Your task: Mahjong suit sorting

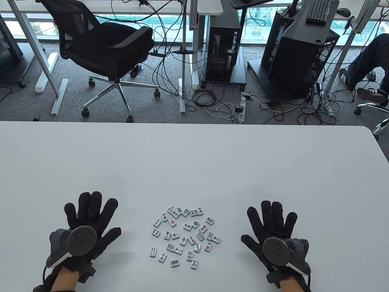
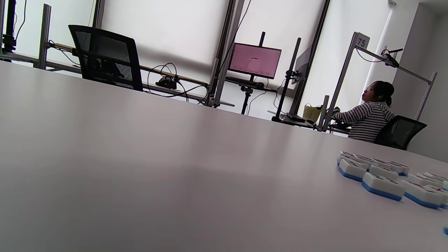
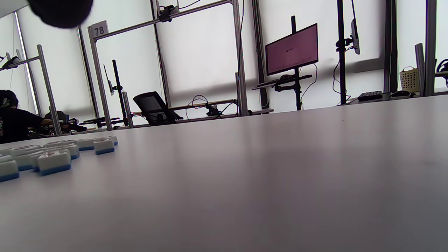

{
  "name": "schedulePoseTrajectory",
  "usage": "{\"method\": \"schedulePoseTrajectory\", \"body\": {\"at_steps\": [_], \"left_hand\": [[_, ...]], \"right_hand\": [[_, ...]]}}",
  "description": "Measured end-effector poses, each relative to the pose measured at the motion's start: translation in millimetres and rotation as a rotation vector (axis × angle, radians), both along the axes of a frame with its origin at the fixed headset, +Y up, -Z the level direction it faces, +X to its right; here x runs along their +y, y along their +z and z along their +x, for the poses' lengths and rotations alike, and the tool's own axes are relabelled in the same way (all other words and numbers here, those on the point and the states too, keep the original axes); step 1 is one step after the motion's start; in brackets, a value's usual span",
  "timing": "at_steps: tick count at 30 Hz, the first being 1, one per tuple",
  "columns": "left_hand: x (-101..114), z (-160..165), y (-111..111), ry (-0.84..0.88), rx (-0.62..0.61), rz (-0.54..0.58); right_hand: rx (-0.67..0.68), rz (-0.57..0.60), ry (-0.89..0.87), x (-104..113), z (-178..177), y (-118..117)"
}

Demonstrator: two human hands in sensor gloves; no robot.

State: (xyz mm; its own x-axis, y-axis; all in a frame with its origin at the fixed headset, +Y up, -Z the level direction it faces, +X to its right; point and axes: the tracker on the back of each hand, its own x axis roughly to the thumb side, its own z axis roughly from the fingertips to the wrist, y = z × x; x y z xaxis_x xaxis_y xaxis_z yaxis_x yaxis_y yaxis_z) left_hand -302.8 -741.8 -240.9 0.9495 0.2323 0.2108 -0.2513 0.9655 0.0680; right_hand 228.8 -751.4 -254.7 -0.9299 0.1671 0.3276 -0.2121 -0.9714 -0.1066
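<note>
Nothing sorted yet, by the look of it: both hands flat on the surface [image 1: 194,158], fingers spread wide, holding nothing, the left hand [image 1: 86,226] well to the left of the mahjong tiles [image 1: 184,233] and the right hand [image 1: 275,232] well to their right. To start well, better to pick one suit and work from the near edge of the cluster outward, pinching a single tile by its short sides rather than raking through the pile, since neighbours lie just beside one another and some appear to touch. Worth clearing a lane on either side of the cluster for each suit, keeping faces up so the marks stay readable. From the table view, all tiles face-up, white tops showing red, green and dark marks; from the left wrist view, blue bases under white tops [image 2: 383,184], lying flat. No common heading: long axes scattered, some pointing away from the hands, some crosswise, many at a slant. Farthest row of the cluster roughly side by side, slightly fanned
</note>
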Motion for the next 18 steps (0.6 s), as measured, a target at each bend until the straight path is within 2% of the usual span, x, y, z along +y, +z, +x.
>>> {"method": "schedulePoseTrajectory", "body": {"at_steps": [18], "left_hand": [[13.9, -9.9, 5.8, 0.083, 0.005, 0.063]], "right_hand": [[0.018, -0.002, -0.051, 6.2, -3.8, 0.3]]}}
